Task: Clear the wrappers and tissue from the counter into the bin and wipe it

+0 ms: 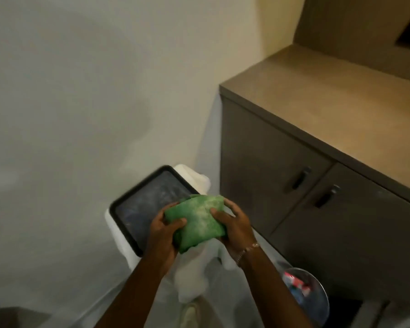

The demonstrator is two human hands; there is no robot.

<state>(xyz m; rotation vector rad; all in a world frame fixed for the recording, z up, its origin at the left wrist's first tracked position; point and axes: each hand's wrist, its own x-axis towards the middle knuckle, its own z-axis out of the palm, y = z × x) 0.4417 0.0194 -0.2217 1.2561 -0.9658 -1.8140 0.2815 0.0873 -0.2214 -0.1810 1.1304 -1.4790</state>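
Note:
A folded green cloth point(199, 223) with pale dust on it is held between both my hands over the bin. My left hand point(162, 235) grips its left edge and my right hand point(234, 226) grips its right edge. Below them stands a bin point(118, 235) with a white liner and a dark lid point(147, 204) tilted up on its left side. The brown counter point(322, 100) lies to the upper right, bare in the part I see. No wrappers or tissue show on it.
Grey cabinet doors with two dark handles point(301, 178) sit under the counter. A round clear container point(303, 290) holding colourful items stands on the floor at lower right. A pale wall fills the left. My shoe point(189, 313) shows at the bottom.

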